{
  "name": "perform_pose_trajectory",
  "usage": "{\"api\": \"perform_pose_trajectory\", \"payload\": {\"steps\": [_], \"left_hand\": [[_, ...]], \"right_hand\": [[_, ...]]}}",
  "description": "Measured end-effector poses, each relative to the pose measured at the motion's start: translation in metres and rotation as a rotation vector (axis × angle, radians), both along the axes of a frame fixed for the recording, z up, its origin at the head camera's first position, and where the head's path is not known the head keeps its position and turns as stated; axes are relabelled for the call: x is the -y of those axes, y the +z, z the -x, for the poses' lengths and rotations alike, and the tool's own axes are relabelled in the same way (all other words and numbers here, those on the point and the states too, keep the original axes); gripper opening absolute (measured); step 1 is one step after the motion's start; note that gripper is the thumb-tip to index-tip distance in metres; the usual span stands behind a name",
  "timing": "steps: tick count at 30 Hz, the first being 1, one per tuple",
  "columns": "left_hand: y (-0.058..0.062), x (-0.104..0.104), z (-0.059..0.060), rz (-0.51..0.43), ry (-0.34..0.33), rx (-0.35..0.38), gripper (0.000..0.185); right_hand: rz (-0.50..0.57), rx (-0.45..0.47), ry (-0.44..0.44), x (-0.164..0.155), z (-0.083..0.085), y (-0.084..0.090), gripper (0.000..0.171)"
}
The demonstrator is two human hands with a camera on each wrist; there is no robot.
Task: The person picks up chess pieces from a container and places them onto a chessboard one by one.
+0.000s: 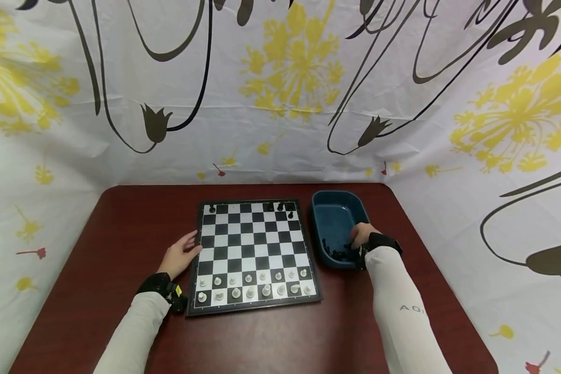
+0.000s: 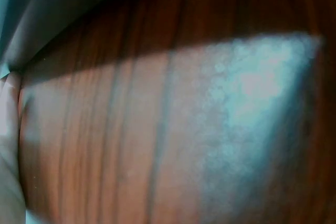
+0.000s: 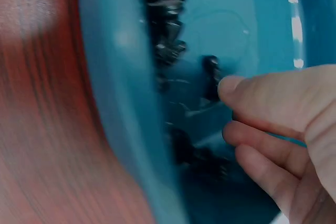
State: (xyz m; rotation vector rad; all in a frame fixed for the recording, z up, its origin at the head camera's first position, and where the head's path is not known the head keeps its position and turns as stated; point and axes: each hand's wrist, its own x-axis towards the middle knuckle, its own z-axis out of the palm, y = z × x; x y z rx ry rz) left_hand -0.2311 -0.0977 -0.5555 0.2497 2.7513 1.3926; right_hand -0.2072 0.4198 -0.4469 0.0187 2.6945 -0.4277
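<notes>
From here I see the left hand [image 1: 179, 257] relaxed at the left edge of the chessboard [image 1: 254, 239]; right of that, the right hand [image 1: 363, 233], fingers bent, meets black pieces [image 3: 211, 72] in the blue tub [image 1: 335, 214], grip unclear.

A flower-printed white cloth [image 1: 271, 150] hangs behind and beside the reddish-brown table [image 1: 252, 340].
</notes>
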Motion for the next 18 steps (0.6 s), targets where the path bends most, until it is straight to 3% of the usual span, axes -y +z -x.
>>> {"api": "perform_pose_trajectory", "payload": {"steps": [4,9,18], "left_hand": [[-0.001,-0.001,-0.001,-0.010,0.002,0.023,0.060],[-0.001,-0.002,-0.002,-0.009,0.005,0.029,0.059],[0.002,0.000,-0.001,-0.013,0.002,0.027,0.059]], "right_hand": [[0.023,0.034,-0.038,0.003,-0.003,-0.016,0.028],[0.011,-0.011,-0.016,0.001,-0.002,-0.033,0.021],[-0.002,-0.032,0.007,0.002,0.005,-0.030,0.011]]}}
